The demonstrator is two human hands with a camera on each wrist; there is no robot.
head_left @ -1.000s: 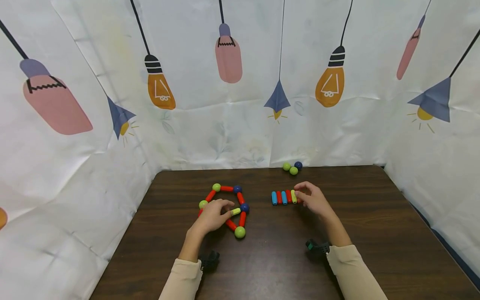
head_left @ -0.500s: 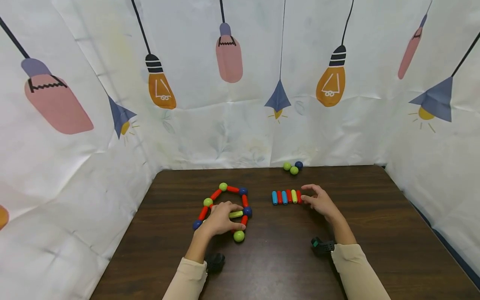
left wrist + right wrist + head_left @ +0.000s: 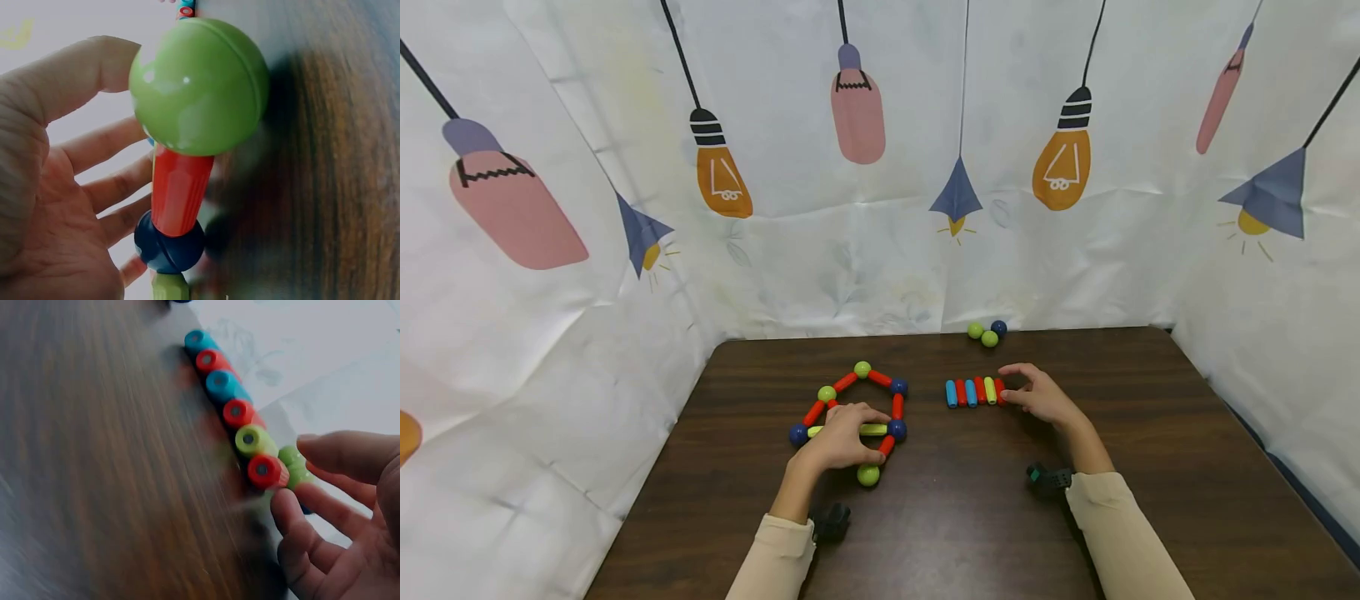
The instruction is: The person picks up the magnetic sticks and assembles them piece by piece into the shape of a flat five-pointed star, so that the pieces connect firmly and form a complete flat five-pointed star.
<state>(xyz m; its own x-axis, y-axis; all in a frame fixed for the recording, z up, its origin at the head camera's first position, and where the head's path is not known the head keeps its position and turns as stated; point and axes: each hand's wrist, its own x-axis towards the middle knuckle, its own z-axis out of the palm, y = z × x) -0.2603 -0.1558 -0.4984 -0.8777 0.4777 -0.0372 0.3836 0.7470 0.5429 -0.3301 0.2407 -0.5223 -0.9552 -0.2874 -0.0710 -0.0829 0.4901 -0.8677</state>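
A person's left hand (image 3: 842, 436) was lowered over a shape of linked balls and sticks (image 3: 898, 407) on the left half of a dark wooden table (image 3: 970, 517). Its fingers were spread and its thumb stood apart from them, the tip just beside the near green ball (image 3: 199, 87); whether it touched could not be told. A red stick (image 3: 181, 190) joined that green ball to a dark blue ball (image 3: 897, 429). A yellow stick (image 3: 874, 430) ran from the blue ball in under the hand, which hid part of the shape.

The right hand (image 3: 1045, 402) was at the right end of a row of six sticks (image 3: 972, 392), laid side by side: blue, red, blue, red, yellow, red. Thumb and fingers were loosely bent with a gap between them, close to the end red stick (image 3: 265, 471); contact was unclear.

Two green balls and a blue one (image 3: 998, 328) sat together at the table's far edge, before a white cloth (image 3: 850, 275) printed with lamps.
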